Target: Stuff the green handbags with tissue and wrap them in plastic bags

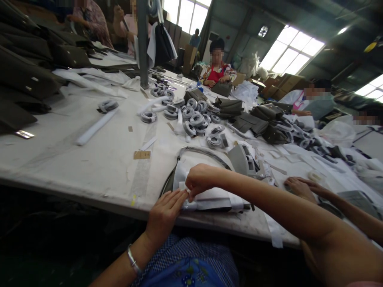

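Note:
At the table's near edge lies a dark bag (170,184) with a thin looped handle (206,150), mostly covered by white wrapping paper (214,198). My left hand (166,211), a silver bangle on its wrist, lies with fingers stretched out flat on the left end of the wrapping. Right beside those fingertips, my right hand (202,180) is closed in a pinch over the paper. What its fingertips hold is hidden. A grey tape dispenser (241,158) stands just behind the bag.
Several wrapped grey coiled straps (196,118) are heaped mid-table. Dark bags (249,121) lie behind them, and more dark pieces (26,67) pile up at left. A metal post (144,48) rises from the table. A co-worker's hands (302,188) rest close on the right; other people sit around.

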`<state>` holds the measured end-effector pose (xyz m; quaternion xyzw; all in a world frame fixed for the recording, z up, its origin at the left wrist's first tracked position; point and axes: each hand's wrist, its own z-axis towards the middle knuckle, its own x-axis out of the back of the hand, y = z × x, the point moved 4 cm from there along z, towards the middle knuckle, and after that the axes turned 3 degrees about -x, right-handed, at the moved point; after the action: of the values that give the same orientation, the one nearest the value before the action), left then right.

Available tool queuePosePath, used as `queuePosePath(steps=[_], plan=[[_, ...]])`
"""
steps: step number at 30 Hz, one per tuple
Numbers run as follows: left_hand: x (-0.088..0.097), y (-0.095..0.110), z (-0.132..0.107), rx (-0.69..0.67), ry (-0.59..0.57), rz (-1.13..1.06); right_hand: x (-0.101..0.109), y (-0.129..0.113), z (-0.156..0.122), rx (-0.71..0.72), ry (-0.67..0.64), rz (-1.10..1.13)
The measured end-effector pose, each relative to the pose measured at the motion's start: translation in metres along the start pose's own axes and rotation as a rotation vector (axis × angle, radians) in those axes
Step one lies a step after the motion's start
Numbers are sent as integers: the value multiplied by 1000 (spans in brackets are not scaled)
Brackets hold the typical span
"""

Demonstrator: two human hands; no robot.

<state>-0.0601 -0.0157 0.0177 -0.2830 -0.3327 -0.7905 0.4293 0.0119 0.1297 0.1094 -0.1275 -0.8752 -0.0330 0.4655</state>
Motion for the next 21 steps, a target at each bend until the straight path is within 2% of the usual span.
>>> queuePosePath(steps=[10,15,21], plan=[[-3,-1,-8,-75,11,26,-3,11,28,-57,-254,197],[-5,-2,-9,-86,33,28,-8,19,36,-15,-259,225],[-3,0,-7,-89,38,57,-7,30,38,-37,-158,179]])
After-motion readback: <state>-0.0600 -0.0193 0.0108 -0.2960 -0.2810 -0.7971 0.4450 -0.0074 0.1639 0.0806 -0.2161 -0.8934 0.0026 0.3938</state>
